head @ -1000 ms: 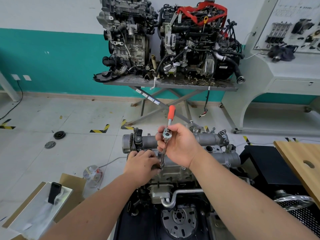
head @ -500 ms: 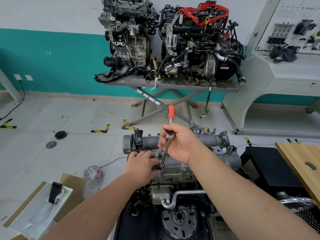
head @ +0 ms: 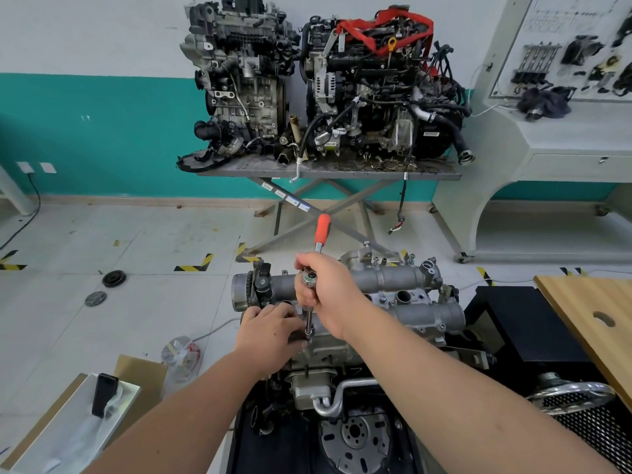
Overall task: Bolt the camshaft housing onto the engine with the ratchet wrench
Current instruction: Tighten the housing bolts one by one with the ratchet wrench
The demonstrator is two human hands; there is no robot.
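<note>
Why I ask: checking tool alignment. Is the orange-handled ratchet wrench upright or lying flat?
Roughly upright: the orange-handled ratchet wrench points its grip up and away, and its extension runs down to the grey metal camshaft housing.

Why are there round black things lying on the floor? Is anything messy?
A bit, yes. Two loose round parts, a black pulley-like ring and a flat grey disc, lie alone on the floor tiles, far from any engine. A crumpled clear plastic bag sits on the floor too. On the engine being worked on, nothing looks crooked or broken.
</note>
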